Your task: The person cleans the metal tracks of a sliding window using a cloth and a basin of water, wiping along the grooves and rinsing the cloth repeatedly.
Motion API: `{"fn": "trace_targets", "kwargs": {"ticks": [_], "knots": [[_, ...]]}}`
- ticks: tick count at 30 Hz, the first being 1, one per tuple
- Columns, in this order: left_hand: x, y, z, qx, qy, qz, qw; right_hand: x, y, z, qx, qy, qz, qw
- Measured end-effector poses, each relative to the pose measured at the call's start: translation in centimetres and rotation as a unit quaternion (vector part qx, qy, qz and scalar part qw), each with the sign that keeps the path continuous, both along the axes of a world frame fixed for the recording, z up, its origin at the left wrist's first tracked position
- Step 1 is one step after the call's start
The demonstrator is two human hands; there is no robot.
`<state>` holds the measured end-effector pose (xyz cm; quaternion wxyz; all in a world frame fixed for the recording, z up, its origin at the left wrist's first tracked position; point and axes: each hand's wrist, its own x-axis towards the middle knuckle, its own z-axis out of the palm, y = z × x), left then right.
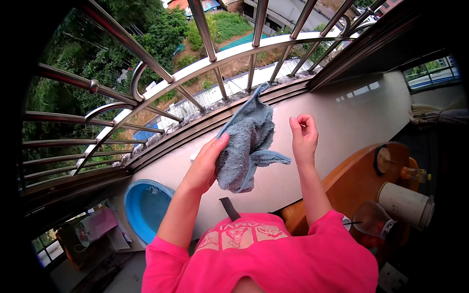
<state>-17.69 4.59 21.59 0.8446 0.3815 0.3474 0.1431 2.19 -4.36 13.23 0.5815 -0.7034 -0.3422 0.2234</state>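
Observation:
A bunched blue-grey terry cloth (245,146) is held up in my left hand (209,161), with the thumb pressed on its near face. One corner points up towards the window frame and a folded flap sticks out to the right. My right hand (305,133) is raised a short way to the right of the cloth, apart from it, with the fingers curled and nothing seen in them. Below both hands lies a pale, glossy sill surface (271,183). A blue plastic basin (130,208) with water in it stands at the left, beside my left forearm.
Metal window bars (210,62) curve beyond the window track (216,119). At the right, a wooden table (342,172) bears a lidded pale canister (401,205), a glass jar (372,216) and a small bottle (412,173). A pink item (99,223) lies among things at the lower left.

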Motion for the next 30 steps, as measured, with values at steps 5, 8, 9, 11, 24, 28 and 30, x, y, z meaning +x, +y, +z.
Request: {"fn": "trace_targets", "kwargs": {"ticks": [5, 8, 9, 11, 24, 28, 30], "knots": [[0.3, -0.7, -0.3, 0.036, 0.007, -0.101, 0.994, -2.7, -1.8, 1.3, -0.053, -0.135, 0.249, 0.958], [0.3, -1.2, -0.5, 0.076, 0.020, -0.090, 0.993, -0.2, -2.6, -1.2, -0.172, -0.277, 0.057, 0.944], [-0.1, -1.1, -0.5, 0.054, 0.024, -0.078, 0.995, 0.3, -2.6, -1.0, -0.128, -0.152, 0.114, 0.974], [-0.4, -1.0, -0.4, 0.023, 0.018, -0.064, 0.998, 1.0, -2.4, 0.1, -0.033, 0.107, 0.220, 0.969], [-4.4, 4.8, -5.5, 0.136, 0.257, -0.117, 0.949, 0.2, -3.3, 0.0, -0.025, 0.509, 0.352, 0.785], [0.2, 2.4, -17.2, 0.105, 0.218, -0.002, 0.970, -2.2, -1.4, 1.6, 0.011, 0.459, 0.344, 0.819], [5.3, 0.0, -17.5, -0.193, -0.086, 0.086, 0.974, -2.4, -0.1, 0.7, 0.012, 0.438, 0.281, 0.854]]}}
